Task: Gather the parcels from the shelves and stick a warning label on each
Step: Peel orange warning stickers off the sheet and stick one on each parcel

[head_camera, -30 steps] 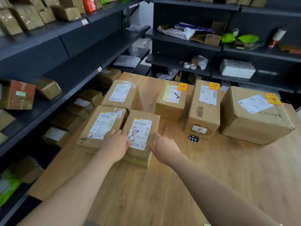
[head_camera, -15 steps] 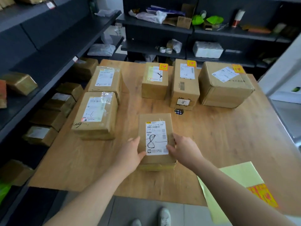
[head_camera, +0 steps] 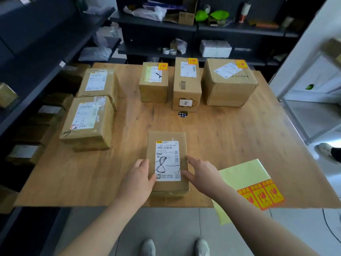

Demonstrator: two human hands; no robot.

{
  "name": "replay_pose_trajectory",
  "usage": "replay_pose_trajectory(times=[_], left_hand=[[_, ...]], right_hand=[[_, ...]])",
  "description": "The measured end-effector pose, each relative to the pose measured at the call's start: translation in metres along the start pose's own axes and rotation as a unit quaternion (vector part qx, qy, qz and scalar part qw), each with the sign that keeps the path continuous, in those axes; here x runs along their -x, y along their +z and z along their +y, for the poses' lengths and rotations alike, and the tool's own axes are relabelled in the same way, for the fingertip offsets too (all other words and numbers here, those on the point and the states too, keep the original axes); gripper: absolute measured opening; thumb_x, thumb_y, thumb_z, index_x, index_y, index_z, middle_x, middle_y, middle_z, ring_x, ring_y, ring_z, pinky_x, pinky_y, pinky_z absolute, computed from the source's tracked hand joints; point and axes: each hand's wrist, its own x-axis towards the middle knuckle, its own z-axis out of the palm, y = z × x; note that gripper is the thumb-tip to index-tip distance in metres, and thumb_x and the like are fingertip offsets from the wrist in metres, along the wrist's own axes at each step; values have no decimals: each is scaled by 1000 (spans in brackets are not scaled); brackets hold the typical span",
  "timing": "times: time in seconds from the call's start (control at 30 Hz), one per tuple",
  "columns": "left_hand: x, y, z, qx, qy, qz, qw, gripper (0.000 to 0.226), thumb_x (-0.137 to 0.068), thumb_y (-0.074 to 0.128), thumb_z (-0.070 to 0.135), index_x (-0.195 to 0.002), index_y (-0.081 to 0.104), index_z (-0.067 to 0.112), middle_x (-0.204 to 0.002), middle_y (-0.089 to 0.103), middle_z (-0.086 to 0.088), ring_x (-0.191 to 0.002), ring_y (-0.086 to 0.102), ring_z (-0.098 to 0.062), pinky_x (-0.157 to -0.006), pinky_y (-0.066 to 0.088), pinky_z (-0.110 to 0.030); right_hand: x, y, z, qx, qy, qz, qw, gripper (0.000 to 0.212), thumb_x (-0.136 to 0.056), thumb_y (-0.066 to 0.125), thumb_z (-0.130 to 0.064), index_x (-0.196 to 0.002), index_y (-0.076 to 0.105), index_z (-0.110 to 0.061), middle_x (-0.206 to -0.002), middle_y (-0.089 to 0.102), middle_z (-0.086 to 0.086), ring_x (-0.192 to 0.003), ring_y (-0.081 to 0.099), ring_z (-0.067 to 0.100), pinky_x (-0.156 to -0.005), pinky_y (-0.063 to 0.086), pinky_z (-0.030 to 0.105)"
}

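The wooden desk [head_camera: 230, 145] carries six parcels. Three at the far edge already wear orange warning labels; the two at the left, one marked "1-6" [head_camera: 88, 122], have none. The parcel marked "8" [head_camera: 168, 161], which a second ago stood beside the "1-6" parcel, has been pulled to the near edge and now lies flat, just beside the yellow label sheet [head_camera: 247, 183] that overhangs the desk's right corner. The left hand [head_camera: 139, 177] rests against the parcel's left side, its fingers loose on the edge. The right hand [head_camera: 201, 175] is open, fingers spread, thumb touching the right side. The parcel seems placed for labelling; peeling a sticker likely comes next.
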Motion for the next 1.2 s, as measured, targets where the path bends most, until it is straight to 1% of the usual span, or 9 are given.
replay_pose_trajectory(times=[0.07, 0.3, 0.4, 0.5, 0.6, 0.73, 0.83, 1.0, 1.2], left_hand=[[-3, 4, 8, -36, 5, 21, 999, 45, -94, 52, 31, -133, 44, 9, -136, 45, -1, -120, 48, -22, -94, 44, -32], [-1, 30, 89, -80, 73, 77, 991, 29, -89, 58, 28, -111, 55, 9, -116, 56, -3, -107, 53, -24, -85, 45, -34], [5, 57, 137, -60, 122, 64, 989, 37, -90, 58, 28, -121, 55, 7, -124, 56, -5, -115, 52, -27, -94, 45, -38], [7, 98, 169, -70, 141, -17, 987, 48, -95, 48, 31, -138, 41, 11, -141, 43, -2, -130, 39, -22, -108, 30, -33], [8, 143, 182, -115, 123, -116, 979, 59, -97, 42, 37, -148, 23, 14, -157, 20, -4, -144, 16, -20, -117, 13, -34], [5, 183, 178, -163, 89, -211, 960, 70, -98, 35, 45, -153, 1, 17, -160, -10, -5, -147, -7, -21, -119, -1, -40], [-3, 191, 171, -180, 86, -211, 957, 79, -97, 34, 52, -151, -11, 16, -157, -24, -3, -145, -18, -20, -118, -5, -39], [-13, 196, 169, -180, 84, -200, 959, 84, -94, 31, 59, -150, -15, 16, -156, -25, -2, -145, -20, -20, -119, -3, -41], [-13, 199, 167, -171, 80, -196, 962, 84, -94, 29, 61, -149, -19, 18, -155, -29, -2, -143, -23, -19, -119, -5, -41]], right_hand=[[0, -8, 13, 25, -13, 4, 1000, 44, -95, 48, -42, -132, 46, -19, -119, 61, 2, -104, 59, 26, -78, 50, 35], [11, -49, 106, 91, 6, -26, 995, 46, -96, 47, -40, -137, 45, -19, -132, 56, 2, -115, 55, 29, -87, 48, 37], [25, -57, 162, 114, 30, -52, 992, 49, -95, 49, -37, -141, 42, -21, -139, 51, 0, -122, 52, 26, -91, 45, 35], [41, -51, 213, 124, 57, -103, 985, 53, -94, 52, -35, -144, 40, -24, -149, 40, -1, -129, 46, 22, -99, 43, 34], [54, -40, 248, 118, 67, -148, 980, 61, -91, 56, -37, -147, 33, -28, -157, 25, 2, -135, 40, 23, -105, 39, 36], [60, -23, 269, 112, 46, -151, 981, 67, -91, 55, -43, -149, 24, -32, -158, 12, 5, -140, 23, 28, -112, 31, 41], [53, -17, 267, 109, 20, -125, 986, 64, -90, 56, -44, -147, 28, -35, -153, 20, 5, -137, 24, 26, -112, 30, 40], [36, -8, 250, 58, -52, -106, 991, 46, -91, 58, -38, -136, 48, -32, -136, 41, -4, -124, 37, 17, -103, 36, 33], [35, -2, 247, 26, -70, -100, 992, 30, -92, 59, -36, -120, 62, -29, -128, 49, -7, -116, 43, 14, -99, 40, 30]])
